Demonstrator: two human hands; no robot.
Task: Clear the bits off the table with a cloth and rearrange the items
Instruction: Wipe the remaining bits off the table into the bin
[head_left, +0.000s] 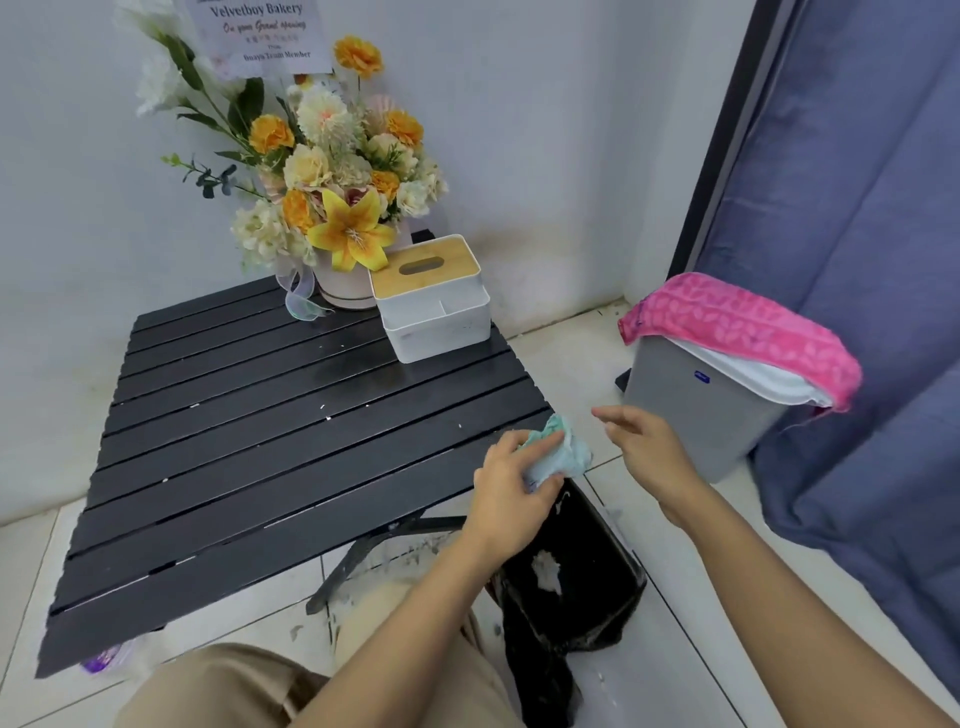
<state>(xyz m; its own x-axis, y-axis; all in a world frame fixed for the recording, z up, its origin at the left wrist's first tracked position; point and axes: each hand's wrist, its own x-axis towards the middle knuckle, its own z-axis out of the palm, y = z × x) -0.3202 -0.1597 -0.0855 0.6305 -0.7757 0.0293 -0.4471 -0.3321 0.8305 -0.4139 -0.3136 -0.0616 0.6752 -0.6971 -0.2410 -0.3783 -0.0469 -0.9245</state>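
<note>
Black bin (571, 587): set on the floor just beside the table's near right corner, lined with a dark bag; a white clump is seen inside. Scattered white bits are noted on the floor around it.

Left hand (511, 488): grip closed on a bunched pale blue cloth (558, 452), held off the table edge, above the bin.

Right hand (647, 447): grip open, fingers spread, nothing held; poised just beside the cloth, apart from it.

Risk, as judged: bits shaken from the cloth could be dropped outside the bin mouth, since the cloth hangs near its rim rather than over its middle; the floor litter would be added to. Bits could also be lost between the table slats.

Table (270, 467): black, slatted; a few white specks are left across the middle slats, so wiping is judged unfinished.

White organiser box (434, 312) with wooden lid: at the far right corner, touching the flower arrangement (337, 182) behind it. Far-corner wiping would be obstructed by both.

Grey bin (711, 410), draped with a pink cloth (743, 332): to the right, near a blue curtain (857, 260).
</note>
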